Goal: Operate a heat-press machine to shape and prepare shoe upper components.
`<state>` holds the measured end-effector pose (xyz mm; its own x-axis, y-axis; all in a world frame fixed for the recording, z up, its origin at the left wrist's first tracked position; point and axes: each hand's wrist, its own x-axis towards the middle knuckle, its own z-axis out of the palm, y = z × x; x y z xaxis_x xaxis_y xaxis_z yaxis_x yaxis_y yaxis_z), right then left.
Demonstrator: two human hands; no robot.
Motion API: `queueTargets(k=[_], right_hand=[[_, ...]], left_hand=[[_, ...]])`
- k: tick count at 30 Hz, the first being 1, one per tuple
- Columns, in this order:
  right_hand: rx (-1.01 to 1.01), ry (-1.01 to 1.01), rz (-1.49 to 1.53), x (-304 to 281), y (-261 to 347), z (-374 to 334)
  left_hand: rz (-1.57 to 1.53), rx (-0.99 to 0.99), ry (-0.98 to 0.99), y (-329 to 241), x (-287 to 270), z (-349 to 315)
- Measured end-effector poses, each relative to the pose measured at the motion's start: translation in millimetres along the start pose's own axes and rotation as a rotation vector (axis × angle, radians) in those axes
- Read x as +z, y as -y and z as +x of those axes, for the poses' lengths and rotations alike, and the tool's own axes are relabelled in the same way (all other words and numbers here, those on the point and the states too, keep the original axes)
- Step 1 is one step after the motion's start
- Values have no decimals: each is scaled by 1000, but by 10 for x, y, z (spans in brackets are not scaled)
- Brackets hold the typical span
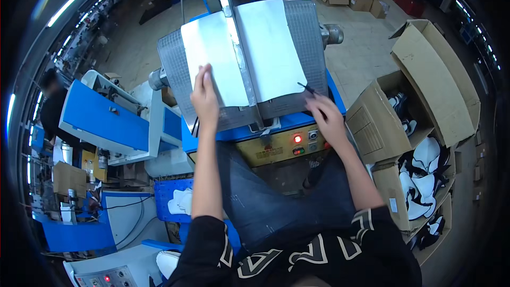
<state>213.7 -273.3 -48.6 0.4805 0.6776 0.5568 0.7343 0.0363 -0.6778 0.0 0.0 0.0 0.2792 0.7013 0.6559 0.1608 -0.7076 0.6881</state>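
Observation:
A white sheet (270, 48) lies over a grey gridded plate (305, 37) on a blue machine. A narrow metal bar (241, 58) crosses the middle of the sheet from front to back; whether the sheet is one piece beneath it is hidden. My left hand (205, 95) rests on the sheet's left edge, its fingers stretched forward and lying flat. At the sheet's front right corner, my right hand (325, 114) pinches a slim dark pen-like tool (305, 86). The tool's tip is close to the sheet's edge; I cannot tell whether it touches.
Below the plate is a yellowish control panel (265, 151) with a lit red light. Open cardboard boxes (372, 122) with black and white pieces (417, 191) stand at my right. Blue and white machines (103, 119) fill the left side, where a person (52, 101) stands farther off.

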Motion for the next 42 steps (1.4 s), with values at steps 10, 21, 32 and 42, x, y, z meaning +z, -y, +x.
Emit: queueTargets(k=[10, 21, 32, 42], right_hand=[[1067, 485, 22, -820, -880, -2312], [1109, 461, 65, -756, -1017, -2344], [720, 313, -306, -920, -505, -2283], [437, -379, -677, -2066, 363, -3029]], left_hand=[[-616, -695, -10, -1221, -45, -1575], [-916, 406, 241, -3101, -609, -585], [-934, 498, 433, -3486, -714, -806], [-724, 113, 1067, -3532, 15, -1694]])
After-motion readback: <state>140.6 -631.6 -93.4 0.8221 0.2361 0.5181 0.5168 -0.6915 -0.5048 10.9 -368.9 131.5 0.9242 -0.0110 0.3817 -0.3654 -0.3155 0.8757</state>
